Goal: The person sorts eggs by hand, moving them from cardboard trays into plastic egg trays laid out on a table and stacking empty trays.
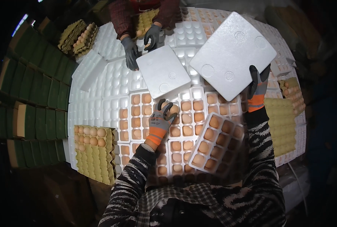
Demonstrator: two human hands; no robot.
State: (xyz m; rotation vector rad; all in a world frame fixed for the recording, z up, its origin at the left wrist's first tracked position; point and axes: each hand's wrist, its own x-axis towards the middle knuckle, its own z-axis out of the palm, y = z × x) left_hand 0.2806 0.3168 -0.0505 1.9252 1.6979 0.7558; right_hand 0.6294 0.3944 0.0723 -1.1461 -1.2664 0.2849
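Observation:
My right hand (257, 89), in a grey and orange glove, grips the lower right edge of a large white foam lid (233, 55), which is held tilted above the foam trays. My left hand (159, 120), gloved alike, has its fingers curled round a brown egg (173, 109) over a foam tray (187, 130) of eggs. Just beyond it lies a smaller-looking white foam box or lid (164, 72). A foam tray full of eggs (210, 145) rests askew on the other trays, between my arms.
Across from me, a co-worker's dark-gloved hands (130, 53) work over the trays. A yellow pulp tray (94, 162), partly filled with eggs, stands at left; stacked pulp trays (280, 125) stand at right. Green stacked boxes (39, 117) line the left side.

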